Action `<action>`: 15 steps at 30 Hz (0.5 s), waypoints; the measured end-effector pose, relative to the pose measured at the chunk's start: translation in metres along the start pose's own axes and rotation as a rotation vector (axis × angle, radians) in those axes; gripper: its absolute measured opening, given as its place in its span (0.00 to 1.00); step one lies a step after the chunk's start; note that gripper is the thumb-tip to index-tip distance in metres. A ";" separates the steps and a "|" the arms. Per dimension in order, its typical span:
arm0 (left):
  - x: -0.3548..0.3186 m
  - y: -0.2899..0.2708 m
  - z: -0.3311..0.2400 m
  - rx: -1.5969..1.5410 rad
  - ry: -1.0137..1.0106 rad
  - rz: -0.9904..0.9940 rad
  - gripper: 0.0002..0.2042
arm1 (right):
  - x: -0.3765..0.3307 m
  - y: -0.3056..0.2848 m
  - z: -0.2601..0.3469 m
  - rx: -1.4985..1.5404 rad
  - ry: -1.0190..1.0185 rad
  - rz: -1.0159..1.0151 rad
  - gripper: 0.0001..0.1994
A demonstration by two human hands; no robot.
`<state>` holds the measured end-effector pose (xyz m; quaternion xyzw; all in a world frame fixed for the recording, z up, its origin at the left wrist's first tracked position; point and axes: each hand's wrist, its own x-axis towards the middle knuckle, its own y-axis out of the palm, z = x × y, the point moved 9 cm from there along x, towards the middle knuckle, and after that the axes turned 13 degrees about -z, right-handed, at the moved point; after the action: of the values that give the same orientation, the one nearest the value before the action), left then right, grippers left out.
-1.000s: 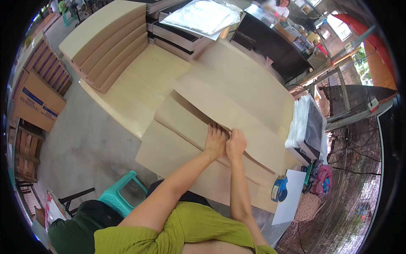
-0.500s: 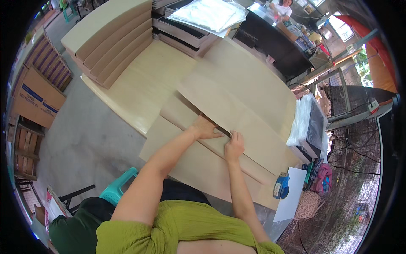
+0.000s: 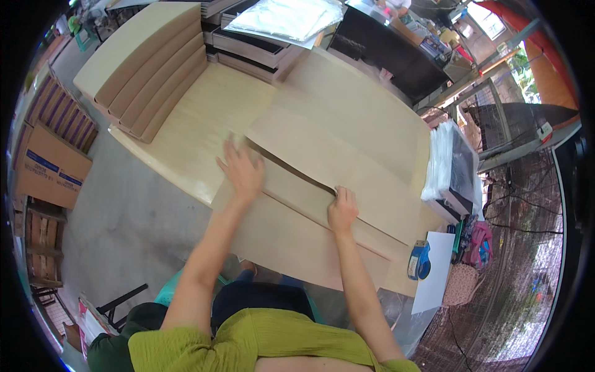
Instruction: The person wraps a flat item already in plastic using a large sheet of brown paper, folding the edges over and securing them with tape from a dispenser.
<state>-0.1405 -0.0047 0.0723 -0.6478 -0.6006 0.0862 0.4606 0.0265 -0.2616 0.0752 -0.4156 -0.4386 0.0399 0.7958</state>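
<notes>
Pinching the near edge of the upper brown sheet (image 3: 347,124) with the right hand (image 3: 343,211), fingers curled over. Holding the left hand (image 3: 243,170) spread and motion-blurred by the sheet's left corner; cannot tell whether touching paper.

Position: laid across the pale yellow table (image 3: 226,93), overlapping the lower brown sheet (image 3: 279,239), with a dark gap under the raised edge.

Risks (judgement), biggest first: skewing of the whole upper sheet, from pulling at the right hand alone. Stray creasing of the narrow strip (image 3: 297,193) between both sheets, from pressing unevenly. Bumping of the blue tape dispenser (image 3: 419,260), just beyond the right-hand end, from sliding paper that way.

Materials, same order. Table: smooth, faintly glossy, curved at the rim. Sheets: matte, kraft-like, broad and flat, bowing slightly at the gap. Strip: long, straight-edged; cannot tell whether folded or separate. Dispenser: compact, rounded, seemingly plastic.
</notes>
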 end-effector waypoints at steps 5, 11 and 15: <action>-0.147 0.036 -0.097 -0.196 0.450 0.524 0.45 | 0.006 -0.001 0.016 0.139 -0.078 -0.087 0.07; -0.156 0.041 -0.136 0.030 0.377 0.548 0.51 | 0.036 0.000 -0.010 0.052 0.075 0.165 0.04; -0.149 0.052 -0.135 0.088 0.275 0.485 0.53 | 0.059 -0.012 0.012 0.101 0.005 0.190 0.05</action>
<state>-0.0535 -0.1919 0.0460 -0.7578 -0.3553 0.1311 0.5314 0.0502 -0.2368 0.1259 -0.4149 -0.3926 0.1364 0.8094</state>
